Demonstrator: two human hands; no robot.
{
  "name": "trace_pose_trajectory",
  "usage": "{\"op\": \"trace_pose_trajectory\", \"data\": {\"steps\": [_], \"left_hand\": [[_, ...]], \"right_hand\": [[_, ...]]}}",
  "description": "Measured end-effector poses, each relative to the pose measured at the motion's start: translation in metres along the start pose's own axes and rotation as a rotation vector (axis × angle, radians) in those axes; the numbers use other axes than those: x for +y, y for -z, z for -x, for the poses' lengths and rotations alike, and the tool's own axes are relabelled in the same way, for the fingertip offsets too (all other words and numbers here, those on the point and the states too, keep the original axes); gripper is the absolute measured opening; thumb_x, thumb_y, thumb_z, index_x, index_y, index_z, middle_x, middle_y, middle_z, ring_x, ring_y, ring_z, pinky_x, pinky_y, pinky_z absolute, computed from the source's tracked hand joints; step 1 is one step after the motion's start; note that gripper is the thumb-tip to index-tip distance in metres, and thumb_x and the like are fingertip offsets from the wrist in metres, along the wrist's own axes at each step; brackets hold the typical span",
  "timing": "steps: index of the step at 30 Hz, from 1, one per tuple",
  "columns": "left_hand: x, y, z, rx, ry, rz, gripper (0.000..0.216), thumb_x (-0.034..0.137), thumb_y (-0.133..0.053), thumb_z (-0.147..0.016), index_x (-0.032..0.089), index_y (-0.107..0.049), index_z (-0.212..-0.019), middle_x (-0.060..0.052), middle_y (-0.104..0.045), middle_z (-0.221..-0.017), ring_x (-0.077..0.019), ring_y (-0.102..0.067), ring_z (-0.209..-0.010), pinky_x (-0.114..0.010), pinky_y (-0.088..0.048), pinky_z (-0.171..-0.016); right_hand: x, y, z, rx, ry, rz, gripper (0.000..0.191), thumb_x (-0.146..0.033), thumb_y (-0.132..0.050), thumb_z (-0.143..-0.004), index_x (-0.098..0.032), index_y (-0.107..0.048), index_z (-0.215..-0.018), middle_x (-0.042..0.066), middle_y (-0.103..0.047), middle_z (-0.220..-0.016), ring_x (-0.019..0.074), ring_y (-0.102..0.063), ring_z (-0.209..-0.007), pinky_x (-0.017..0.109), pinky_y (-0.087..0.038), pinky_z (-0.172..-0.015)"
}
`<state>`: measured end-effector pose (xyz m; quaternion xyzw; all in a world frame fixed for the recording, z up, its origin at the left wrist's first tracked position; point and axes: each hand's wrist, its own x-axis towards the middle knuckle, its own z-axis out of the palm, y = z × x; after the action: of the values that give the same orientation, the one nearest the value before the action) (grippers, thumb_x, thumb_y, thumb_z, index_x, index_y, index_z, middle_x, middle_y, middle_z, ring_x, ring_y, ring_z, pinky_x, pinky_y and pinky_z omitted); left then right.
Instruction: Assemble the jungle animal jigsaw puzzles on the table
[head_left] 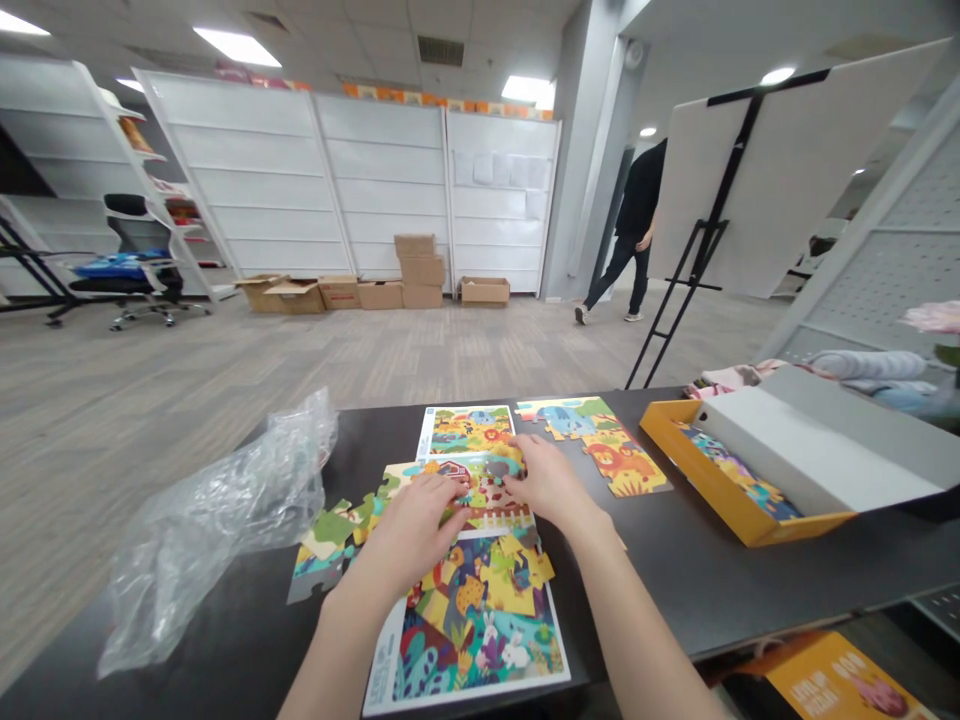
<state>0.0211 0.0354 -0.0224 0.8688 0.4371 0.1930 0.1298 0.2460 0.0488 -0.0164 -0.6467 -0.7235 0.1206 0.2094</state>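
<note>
A printed picture sheet (pixel 517 675) with several animal scenes lies on the dark table, loose jigsaw pieces (pixel 517 580) scattered over its lower half. My left hand (pixel 420 515) rests over the sheet's middle, thumb apart from the fingers; nothing shows in it. At the sheet's right edge, my right hand (pixel 551 482) has thumb and fingers around a greyish puzzle piece (pixel 501 466), partly hidden. Joined pieces (pixel 322 560) lie left of the sheet, beside my left forearm. Beyond my right hand, a partly assembled puzzle (pixel 619 455) shows an elephant and lions.
Crumpled clear plastic (pixel 225 530) covers the table's left side. An open yellow box (pixel 750 515) with more pieces stands at right. Behind are an easel board (pixel 780 170), cardboard boxes (pixel 420 270), an office chair (pixel 139 265) and a walking person (pixel 637 220).
</note>
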Motion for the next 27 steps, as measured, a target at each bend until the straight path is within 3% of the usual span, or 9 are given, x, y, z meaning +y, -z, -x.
{"op": "trace_pose_trajectory", "data": {"steps": [3,9,17,21,27], "left_hand": [[-0.001,-0.002,0.0,-0.018,0.008,0.002,0.019,0.032,-0.056,-0.095,0.02,-0.067,-0.104,-0.01,-0.073,-0.108,-0.0269,-0.065,-0.105,-0.042,-0.05,-0.095],[-0.002,-0.005,0.0,-0.002,0.006,-0.002,0.02,0.03,-0.056,-0.094,0.02,-0.068,-0.105,-0.01,-0.073,-0.11,-0.0275,-0.065,-0.106,-0.042,-0.049,-0.096],[-0.012,0.015,0.009,0.106,0.23,-0.144,0.03,0.024,-0.044,-0.096,0.02,-0.07,-0.111,-0.009,-0.072,-0.119,-0.0279,-0.065,-0.112,-0.042,-0.05,-0.094],[-0.012,0.026,0.013,0.076,0.312,-0.184,0.03,0.026,-0.044,-0.097,0.022,-0.068,-0.114,-0.008,-0.072,-0.12,-0.0263,-0.066,-0.11,-0.038,-0.051,-0.091],[-0.012,0.029,0.015,-0.009,0.305,-0.171,0.032,0.036,-0.046,-0.098,0.022,-0.067,-0.117,-0.008,-0.073,-0.119,-0.0277,-0.067,-0.109,-0.038,-0.051,-0.089]], "right_hand": [[-0.006,-0.003,0.001,0.021,0.036,-0.043,0.042,-0.025,-0.066,-0.078,-0.017,-0.062,-0.118,0.012,-0.067,-0.114,0.0253,-0.064,-0.098,0.033,-0.046,-0.082],[-0.006,-0.002,0.005,-0.065,0.123,-0.114,0.042,-0.025,-0.07,-0.074,-0.019,-0.064,-0.115,0.008,-0.07,-0.106,0.0209,-0.064,-0.087,0.028,-0.045,-0.073],[0.019,0.028,0.016,-0.014,-0.021,-0.03,0.034,-0.028,-0.07,-0.078,-0.019,-0.066,-0.11,0.007,-0.071,-0.092,0.0224,-0.065,-0.086,0.029,-0.045,-0.073],[0.02,0.033,0.021,-0.028,-0.097,-0.045,0.031,-0.032,-0.069,-0.079,-0.019,-0.068,-0.107,0.007,-0.071,-0.088,0.0225,-0.065,-0.083,0.029,-0.046,-0.07],[0.011,0.032,0.02,-0.071,-0.023,-0.016,0.03,-0.033,-0.07,-0.077,-0.022,-0.071,-0.105,0.006,-0.071,-0.092,0.0222,-0.065,-0.084,0.029,-0.044,-0.071]]}}
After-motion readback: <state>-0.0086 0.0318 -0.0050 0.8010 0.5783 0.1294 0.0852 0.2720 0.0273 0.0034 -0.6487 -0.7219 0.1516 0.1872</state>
